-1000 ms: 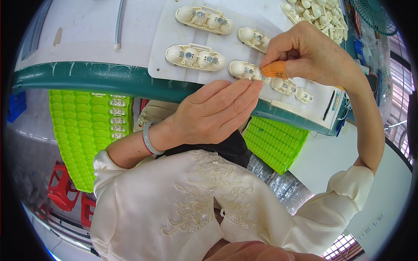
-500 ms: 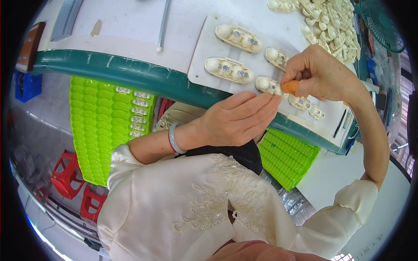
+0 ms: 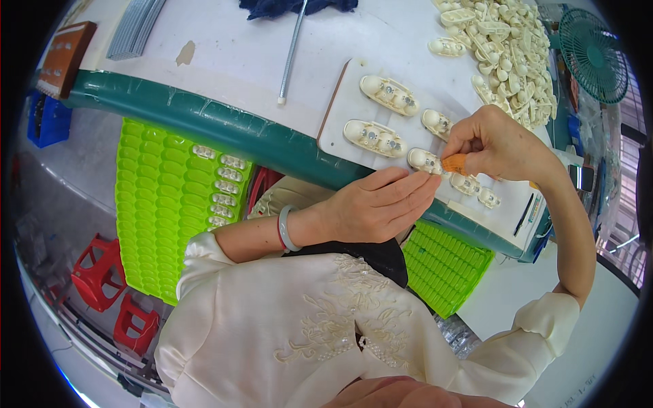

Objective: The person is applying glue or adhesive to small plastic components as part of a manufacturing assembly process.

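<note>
So, quick rundown of what we've got:
Risk: the small cream part (image 3: 425, 160) sits near the edge of the white board (image 3: 340, 122), so a sideways push from the tool could slide it off toward the green tabletop rim (image 3: 204, 115), we reckon.
Second risk: the left fingertips lie close to the tool tip, so a slip could catch them.
Right hand (image 3: 500, 143): wrist bent, elbow out to the side, fingers pinched tight on an orange-handled tool (image 3: 454, 163) whose tip touches the part.
Left hand (image 3: 377, 207): palm down, fingers nearly straight and together, holding nothing, tips steadying the same part at the board's near edge.
Around: more cream parts (image 3: 389, 95) on the board, a loose heap (image 3: 510, 47) beyond, lime trays (image 3: 163, 204) below the tabletop.
</note>
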Action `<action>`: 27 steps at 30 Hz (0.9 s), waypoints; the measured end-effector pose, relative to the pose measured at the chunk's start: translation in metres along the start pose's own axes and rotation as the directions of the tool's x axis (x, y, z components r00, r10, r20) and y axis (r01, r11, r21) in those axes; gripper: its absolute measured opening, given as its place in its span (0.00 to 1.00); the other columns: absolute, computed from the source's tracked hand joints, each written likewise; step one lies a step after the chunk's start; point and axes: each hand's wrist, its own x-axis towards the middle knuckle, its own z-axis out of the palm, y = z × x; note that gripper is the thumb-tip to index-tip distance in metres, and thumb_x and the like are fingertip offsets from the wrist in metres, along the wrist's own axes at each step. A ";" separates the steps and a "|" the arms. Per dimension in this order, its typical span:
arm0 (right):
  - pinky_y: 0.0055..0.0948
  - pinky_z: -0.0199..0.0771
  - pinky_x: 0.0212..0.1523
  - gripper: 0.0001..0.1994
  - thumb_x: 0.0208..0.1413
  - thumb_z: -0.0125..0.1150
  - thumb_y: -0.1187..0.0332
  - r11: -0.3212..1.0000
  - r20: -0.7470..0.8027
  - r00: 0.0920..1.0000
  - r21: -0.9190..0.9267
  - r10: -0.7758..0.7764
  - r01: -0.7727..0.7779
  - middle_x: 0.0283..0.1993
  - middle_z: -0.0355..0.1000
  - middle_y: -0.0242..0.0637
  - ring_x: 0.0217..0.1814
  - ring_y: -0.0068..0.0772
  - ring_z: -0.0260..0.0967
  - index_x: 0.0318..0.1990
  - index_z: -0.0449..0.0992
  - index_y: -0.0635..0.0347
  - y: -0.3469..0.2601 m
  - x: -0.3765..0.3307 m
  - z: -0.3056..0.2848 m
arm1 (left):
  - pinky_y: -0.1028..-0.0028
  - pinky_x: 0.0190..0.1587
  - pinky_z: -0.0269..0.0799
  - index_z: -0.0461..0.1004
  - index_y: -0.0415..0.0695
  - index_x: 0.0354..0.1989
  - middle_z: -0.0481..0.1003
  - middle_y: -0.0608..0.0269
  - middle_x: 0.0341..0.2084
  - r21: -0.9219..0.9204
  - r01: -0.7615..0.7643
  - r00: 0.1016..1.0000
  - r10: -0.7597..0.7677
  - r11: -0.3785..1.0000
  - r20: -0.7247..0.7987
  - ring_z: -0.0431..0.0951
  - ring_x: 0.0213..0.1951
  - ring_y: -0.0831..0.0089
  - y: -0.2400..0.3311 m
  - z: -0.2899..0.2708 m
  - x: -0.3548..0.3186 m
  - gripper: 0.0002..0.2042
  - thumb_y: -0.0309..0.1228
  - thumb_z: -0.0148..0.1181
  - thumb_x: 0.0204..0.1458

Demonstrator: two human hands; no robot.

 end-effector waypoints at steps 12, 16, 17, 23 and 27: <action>0.12 0.55 0.12 0.06 0.50 0.63 0.76 0.985 -0.179 0.982 0.151 -0.055 0.083 0.20 0.72 0.29 0.13 0.10 0.59 0.36 0.80 0.66 0.022 -0.022 -0.024 | 0.72 0.48 0.69 0.76 0.36 0.39 0.74 0.56 0.49 -0.015 -0.020 1.000 0.021 1.000 0.016 0.72 0.51 0.67 -0.003 -0.001 0.002 0.10 0.26 0.53 0.51; 0.12 0.56 0.15 0.07 0.50 0.62 0.74 0.987 -0.245 0.969 0.143 -0.041 0.078 0.21 0.73 0.27 0.17 0.09 0.61 0.36 0.80 0.67 0.035 -0.036 -0.032 | 0.72 0.48 0.70 0.76 0.36 0.41 0.74 0.56 0.50 -0.029 -0.026 0.999 0.027 0.999 0.035 0.72 0.52 0.66 -0.004 -0.001 0.001 0.11 0.26 0.54 0.51; 0.13 0.56 0.15 0.07 0.51 0.61 0.74 0.988 -0.250 0.968 0.144 -0.022 0.059 0.21 0.73 0.27 0.17 0.09 0.60 0.36 0.80 0.67 0.038 -0.039 -0.033 | 0.71 0.48 0.70 0.76 0.36 0.41 0.74 0.56 0.50 -0.031 -0.028 0.999 0.030 0.999 0.041 0.73 0.52 0.66 -0.004 -0.001 0.000 0.11 0.26 0.54 0.52; 0.13 0.56 0.17 0.07 0.49 0.62 0.75 0.988 -0.371 0.925 0.096 -0.079 0.123 0.19 0.69 0.24 0.18 0.09 0.60 0.36 0.80 0.66 0.045 -0.039 -0.025 | 0.71 0.47 0.70 0.76 0.37 0.41 0.75 0.57 0.49 -0.093 -0.027 0.999 0.030 0.995 0.034 0.73 0.50 0.66 -0.003 -0.003 0.002 0.11 0.26 0.55 0.51; 0.14 0.53 0.20 0.07 0.52 0.61 0.75 0.934 -0.421 0.834 -0.154 -0.357 0.323 0.17 0.65 0.23 0.18 0.08 0.57 0.37 0.80 0.65 0.031 -0.015 -0.021 | 0.72 0.45 0.70 0.76 0.40 0.42 0.76 0.58 0.47 -0.159 -0.034 0.999 0.031 0.987 -0.025 0.74 0.47 0.69 -0.004 -0.015 0.006 0.11 0.27 0.57 0.50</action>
